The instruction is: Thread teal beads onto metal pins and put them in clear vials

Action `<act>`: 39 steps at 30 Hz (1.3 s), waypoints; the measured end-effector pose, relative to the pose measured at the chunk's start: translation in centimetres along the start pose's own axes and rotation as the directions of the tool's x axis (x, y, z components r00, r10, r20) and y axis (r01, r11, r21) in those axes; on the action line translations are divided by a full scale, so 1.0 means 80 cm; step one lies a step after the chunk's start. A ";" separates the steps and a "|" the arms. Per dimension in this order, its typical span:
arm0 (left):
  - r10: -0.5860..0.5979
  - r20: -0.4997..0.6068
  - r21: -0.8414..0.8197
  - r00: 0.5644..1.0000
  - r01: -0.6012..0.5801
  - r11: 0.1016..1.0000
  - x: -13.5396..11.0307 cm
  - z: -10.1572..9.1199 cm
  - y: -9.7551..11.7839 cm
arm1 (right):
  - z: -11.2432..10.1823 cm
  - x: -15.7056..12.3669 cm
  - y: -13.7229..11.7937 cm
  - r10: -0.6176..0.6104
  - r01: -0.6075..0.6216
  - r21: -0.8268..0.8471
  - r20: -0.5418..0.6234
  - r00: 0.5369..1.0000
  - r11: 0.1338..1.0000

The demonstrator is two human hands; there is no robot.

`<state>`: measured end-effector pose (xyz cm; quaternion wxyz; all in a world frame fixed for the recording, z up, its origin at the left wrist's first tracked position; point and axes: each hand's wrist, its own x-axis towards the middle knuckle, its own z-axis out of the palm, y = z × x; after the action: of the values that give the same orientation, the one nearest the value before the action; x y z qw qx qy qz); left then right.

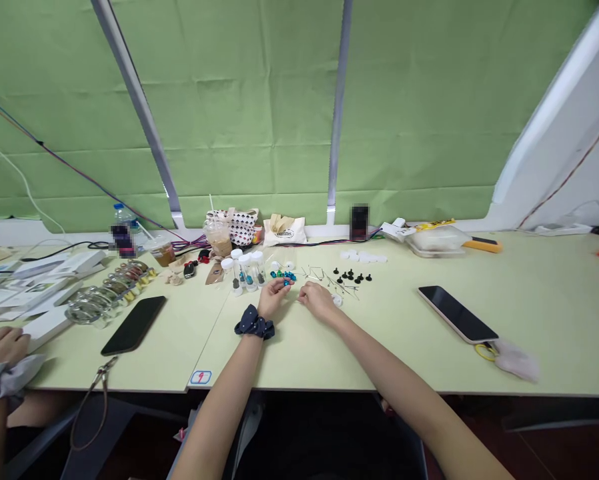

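My left hand (273,297), with a dark blue scrunchie (254,325) at the wrist, rests on the pale green table (259,360). Its fingertips pinch a small blue bead (286,283). My right hand (317,300) lies close beside it, fingers curled, and anything in them is too small to see. Just beyond both hands lie loose blue and teal beads (282,274) and thin metal pins (327,280). Clear white-capped tubes (244,272) stand to the left, with small black studs (352,275) to the right.
A co-worker's hand (2,347) lies at the far left, near metal rings (107,297) and a black phone (133,325). Another phone (457,313) lies at the right. Drink cups (219,237), a plastic box (437,240) and a green curtain (229,100) line the back.
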<state>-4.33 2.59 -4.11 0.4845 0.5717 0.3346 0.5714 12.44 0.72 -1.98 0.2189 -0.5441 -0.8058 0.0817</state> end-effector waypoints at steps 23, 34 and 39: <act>-0.050 0.040 -0.035 0.998 0.052 0.998 -0.003 0.002 0.004 | -0.009 0.009 0.023 0.066 -0.056 0.094 -0.112 0.992 0.994; -0.072 0.007 0.011 0.997 0.072 0.997 -0.001 0.003 0.004 | -0.066 0.014 0.156 0.517 -0.458 0.242 -0.353 0.780 0.855; -0.090 0.008 -0.005 0.996 0.090 0.996 -0.003 0.006 0.010 | -0.045 0.020 0.153 0.491 -0.471 0.137 -0.235 0.839 0.871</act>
<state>-4.04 2.00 -3.35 0.5126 0.5568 0.3565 0.5478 23.80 6.59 -2.91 0.3160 -0.7263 -0.6036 0.0908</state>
